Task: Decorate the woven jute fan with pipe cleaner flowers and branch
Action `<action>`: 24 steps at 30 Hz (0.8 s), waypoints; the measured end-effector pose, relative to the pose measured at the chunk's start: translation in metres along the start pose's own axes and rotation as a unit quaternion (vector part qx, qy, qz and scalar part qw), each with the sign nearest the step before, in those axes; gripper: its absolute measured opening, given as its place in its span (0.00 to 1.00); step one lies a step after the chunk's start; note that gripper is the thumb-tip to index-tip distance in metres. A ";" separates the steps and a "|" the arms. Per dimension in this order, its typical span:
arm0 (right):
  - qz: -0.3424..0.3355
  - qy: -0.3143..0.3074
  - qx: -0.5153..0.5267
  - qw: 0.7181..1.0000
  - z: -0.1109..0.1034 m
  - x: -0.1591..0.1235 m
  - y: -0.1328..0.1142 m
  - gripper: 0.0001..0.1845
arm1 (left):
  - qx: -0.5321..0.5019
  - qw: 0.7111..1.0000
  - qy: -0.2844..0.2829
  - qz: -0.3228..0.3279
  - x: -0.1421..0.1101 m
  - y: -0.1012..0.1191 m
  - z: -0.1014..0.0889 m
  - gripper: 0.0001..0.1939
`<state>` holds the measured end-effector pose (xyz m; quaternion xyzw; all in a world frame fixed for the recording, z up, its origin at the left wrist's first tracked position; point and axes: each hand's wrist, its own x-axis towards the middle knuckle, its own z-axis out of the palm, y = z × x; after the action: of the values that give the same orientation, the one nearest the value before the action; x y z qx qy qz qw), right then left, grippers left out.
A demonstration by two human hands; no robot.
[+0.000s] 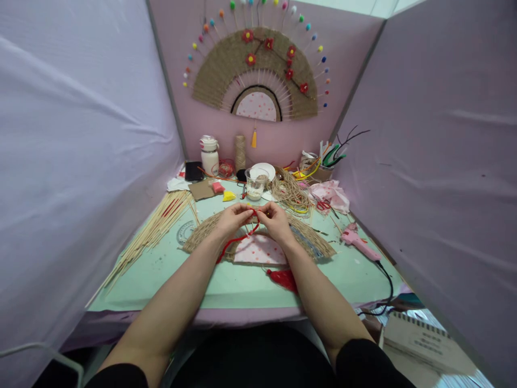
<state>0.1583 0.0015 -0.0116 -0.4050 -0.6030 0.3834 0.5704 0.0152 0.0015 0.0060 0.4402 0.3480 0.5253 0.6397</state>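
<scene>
My left hand (235,218) and my right hand (276,221) meet above the middle of a twine-woven fan (205,233). Between them they pinch a red cord (234,242), fuzzy like a pipe cleaner, bent into a loop at the fingertips. Its loose end trails down to the left, past my left wrist. Below my hands shows the fan's pink dotted half-round centre (260,251). Near my right forearm lies a red tassel (283,278), partly covered by the arm.
Thin bamboo sticks (145,234) lie at left beside a protractor (186,231). A pink glue gun (361,242) with a black cable rests at right, near red scissors (323,205). Behind stand a plastic cup (254,186), a white bottle (209,156) and heaped twine (291,191). A finished fan (218,64) hangs above.
</scene>
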 end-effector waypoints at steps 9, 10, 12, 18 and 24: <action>0.000 -0.039 -0.010 0.999 -0.004 0.002 0.000 0.11 | -0.005 0.999 -0.044 -0.019 0.005 -0.003 -0.008 0.16; 0.005 -0.047 -0.002 0.999 -0.005 0.002 0.000 0.11 | -0.004 0.999 -0.045 -0.018 0.005 -0.003 -0.008 0.16; 0.019 -0.061 0.017 0.998 -0.006 0.003 0.001 0.12 | 0.010 0.999 -0.049 -0.015 0.005 -0.004 -0.010 0.16; 0.046 -0.068 0.039 0.996 -0.007 0.003 0.002 0.12 | 0.077 0.996 -0.054 -0.010 0.008 -0.008 -0.013 0.13; 0.032 -0.013 -0.006 0.999 -0.004 0.003 0.006 0.11 | 0.125 0.986 0.071 0.087 0.012 -0.011 -0.009 0.08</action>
<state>0.1627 0.0064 -0.0161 -0.4219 -0.5996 0.4033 0.5476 0.0134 0.0146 -0.0074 0.5065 0.4162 0.5613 0.5052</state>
